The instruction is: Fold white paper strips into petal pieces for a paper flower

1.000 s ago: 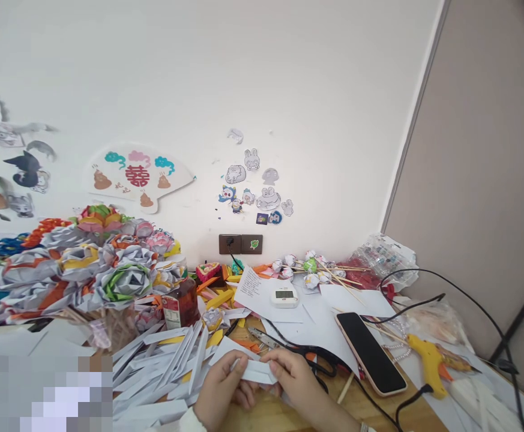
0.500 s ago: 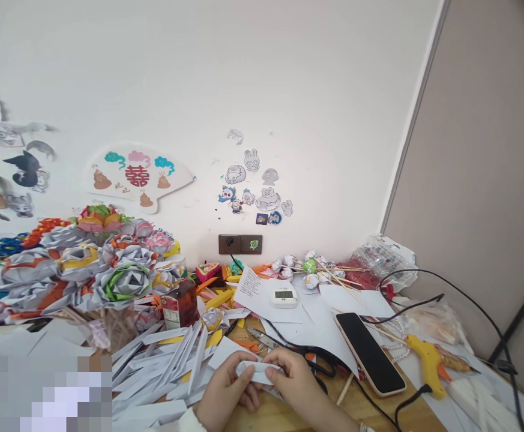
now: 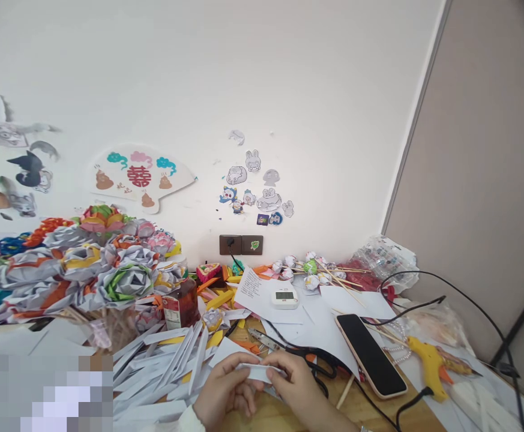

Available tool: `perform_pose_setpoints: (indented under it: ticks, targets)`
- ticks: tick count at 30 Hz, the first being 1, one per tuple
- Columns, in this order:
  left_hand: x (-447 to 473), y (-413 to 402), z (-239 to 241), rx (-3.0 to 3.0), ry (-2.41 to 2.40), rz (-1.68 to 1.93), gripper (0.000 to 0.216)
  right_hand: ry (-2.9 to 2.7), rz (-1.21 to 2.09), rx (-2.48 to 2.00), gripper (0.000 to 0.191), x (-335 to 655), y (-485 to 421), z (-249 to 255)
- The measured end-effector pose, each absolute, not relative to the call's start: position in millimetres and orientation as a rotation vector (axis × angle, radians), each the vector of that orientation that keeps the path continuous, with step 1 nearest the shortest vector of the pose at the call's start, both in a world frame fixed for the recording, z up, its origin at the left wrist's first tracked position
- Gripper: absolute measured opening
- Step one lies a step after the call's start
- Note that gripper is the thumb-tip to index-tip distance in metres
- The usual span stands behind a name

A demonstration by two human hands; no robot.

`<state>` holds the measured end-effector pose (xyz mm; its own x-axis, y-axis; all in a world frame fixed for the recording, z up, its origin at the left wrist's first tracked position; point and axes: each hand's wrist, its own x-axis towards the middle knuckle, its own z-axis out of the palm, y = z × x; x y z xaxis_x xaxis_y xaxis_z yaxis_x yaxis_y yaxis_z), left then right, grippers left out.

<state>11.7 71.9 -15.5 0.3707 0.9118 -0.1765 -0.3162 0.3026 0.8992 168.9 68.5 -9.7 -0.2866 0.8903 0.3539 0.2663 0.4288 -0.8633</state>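
Between both hands, low in the middle of the view, is a small folded strip of white paper (image 3: 258,373). My left hand (image 3: 225,387) pinches its left end, with the lower fingers curled underneath. At the other end, the thumb and forefinger of my right hand (image 3: 295,381) grip the paper. Just beyond the hands lies a pair of scissors (image 3: 320,360) with black handles, partly hidden by my right hand. To the left spreads a heap of folded white paper strips (image 3: 162,372).
Paper flowers (image 3: 124,279) crowd the left, near a red-brown bottle (image 3: 181,305). A white timer (image 3: 284,296) rests on papers at the back. On the right are a phone (image 3: 370,354), a yellow glue gun (image 3: 428,366) and a black cable (image 3: 473,285).
The paper strip now looks narrower and is tilted differently between my fingers. My left fingers have shifted slightly along it. Both hands keep their hold.
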Motion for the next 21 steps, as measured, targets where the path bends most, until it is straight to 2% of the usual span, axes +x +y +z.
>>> perform_pose_setpoints:
  ticks: [7,12,21]
  targets:
    - [12.0,72.5,-10.8,0.898,0.784,0.976,0.022,-1.630,1.045,-1.031,0.015,170.0,76.2,-20.7]
    - [13.3,73.4,-14.1,0.964,0.825,0.983,0.029,-1.521,1.231,-0.965,0.027,170.2,79.2,-26.7]
    - [12.4,73.2,-15.2,0.968,0.845,0.955,0.033,-1.595,1.164,-0.972,0.026,171.7,81.1,-31.7]
